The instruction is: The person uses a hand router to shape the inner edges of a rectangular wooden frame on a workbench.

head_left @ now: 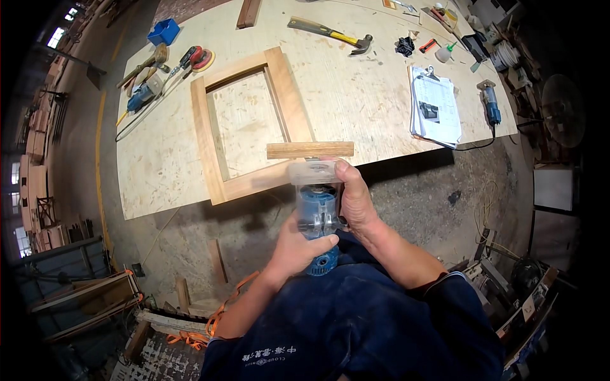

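Blue cylindrical router [318, 202], clasped by left grip [297, 246] and right grip [358, 202] (clear base [311, 173], seemingly plastic).

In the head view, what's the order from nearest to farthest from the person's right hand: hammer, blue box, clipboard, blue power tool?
1. Blue power tool: gripped by the right hand.
2. Clipboard: ahead, to the right.
3. Hammer: farther, nearly straight ahead.
4. Blue box: far left.
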A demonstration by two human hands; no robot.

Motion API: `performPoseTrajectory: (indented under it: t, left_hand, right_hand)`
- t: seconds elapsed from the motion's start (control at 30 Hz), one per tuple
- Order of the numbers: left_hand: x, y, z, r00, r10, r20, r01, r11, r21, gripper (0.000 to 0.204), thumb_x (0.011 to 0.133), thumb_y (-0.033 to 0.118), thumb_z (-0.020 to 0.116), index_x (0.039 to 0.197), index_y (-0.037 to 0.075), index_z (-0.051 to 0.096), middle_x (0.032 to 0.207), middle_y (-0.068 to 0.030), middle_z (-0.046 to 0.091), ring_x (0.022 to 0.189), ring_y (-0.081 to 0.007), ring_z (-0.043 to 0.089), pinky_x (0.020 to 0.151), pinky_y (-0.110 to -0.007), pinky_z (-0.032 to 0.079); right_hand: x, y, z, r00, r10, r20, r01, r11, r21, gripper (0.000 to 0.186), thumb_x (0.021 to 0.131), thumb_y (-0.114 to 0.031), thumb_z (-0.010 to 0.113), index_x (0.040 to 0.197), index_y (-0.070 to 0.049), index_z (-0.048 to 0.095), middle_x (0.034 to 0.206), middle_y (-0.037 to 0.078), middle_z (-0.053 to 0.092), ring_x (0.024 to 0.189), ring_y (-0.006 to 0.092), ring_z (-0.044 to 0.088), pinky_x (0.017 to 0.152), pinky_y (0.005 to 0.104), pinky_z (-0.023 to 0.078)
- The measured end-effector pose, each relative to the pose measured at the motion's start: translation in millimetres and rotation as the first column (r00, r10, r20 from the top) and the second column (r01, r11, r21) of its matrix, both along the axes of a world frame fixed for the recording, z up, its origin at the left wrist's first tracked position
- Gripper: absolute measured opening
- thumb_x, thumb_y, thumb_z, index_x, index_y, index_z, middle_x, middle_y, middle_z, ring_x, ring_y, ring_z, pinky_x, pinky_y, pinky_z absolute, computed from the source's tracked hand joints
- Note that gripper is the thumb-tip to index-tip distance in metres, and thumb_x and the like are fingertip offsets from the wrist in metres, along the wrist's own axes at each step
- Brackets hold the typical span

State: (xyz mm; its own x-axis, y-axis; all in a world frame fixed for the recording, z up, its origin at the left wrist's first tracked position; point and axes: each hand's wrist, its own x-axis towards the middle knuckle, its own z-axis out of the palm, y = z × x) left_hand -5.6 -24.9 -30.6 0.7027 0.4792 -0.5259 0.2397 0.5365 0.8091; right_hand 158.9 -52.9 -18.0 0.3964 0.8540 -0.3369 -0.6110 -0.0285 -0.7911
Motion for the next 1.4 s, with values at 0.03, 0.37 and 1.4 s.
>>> performPoseTrajectory:
  t: [0.03, 0.37, 1.4]
  left_hand:
    - [0, -1, 0, 1.0, 0.007, -0.02, -0.006, 1.0, 0.024, 0.058, 0.081, 0.01, 0.085, 0.133, 0.002, 0.06, 0.118, -0.0063, 0.071, 0.107, -0.0157, 0.067, 0.098, -0.035, 0.054]
    - [-1, -3, -4, 0.998, 0.054, -0.017, -0.053, 0.995, 0.09, 0.057, 0.082, 0.012, 0.086, 0.132, 0.002, 0.061, 0.117, -0.0065, 0.071, 0.107, -0.0164, 0.067, 0.098, -0.035, 0.054]
    - [-1, 8, -13, 0.999, 0.039, -0.014, -0.039, 0.999, -0.006, 0.055, 0.082, 0.012, 0.085, 0.131, 0.002, 0.063, 0.115, -0.0076, 0.072, 0.104, -0.0181, 0.069, 0.095, -0.035, 0.055]
  right_hand:
    - [-1, 0, 1, 1.0, -0.005, -0.004, 0.005, 1.0, -0.004, 0.046, 0.103, -0.037, 0.047, 0.113, 0.003, 0.068, 0.105, 0.011, 0.072, 0.096, 0.0182, 0.066, 0.091, 0.034, 0.052]
    - [3, -1, -13, 0.997, 0.073, -0.008, -0.074, 0.997, -0.026, 0.073, 0.098, -0.057, 0.059, 0.139, 0.003, 0.056, 0.125, 0.016, 0.068, 0.113, 0.0226, 0.064, 0.101, 0.0388, 0.052]
    - [10, 12, -27, 0.99, 0.137, 0.027, -0.136, 0.99, -0.021, 0.074, 0.1, -0.059, 0.057, 0.14, 0.004, 0.057, 0.12, 0.015, 0.07, 0.107, 0.0207, 0.067, 0.095, 0.0366, 0.055]
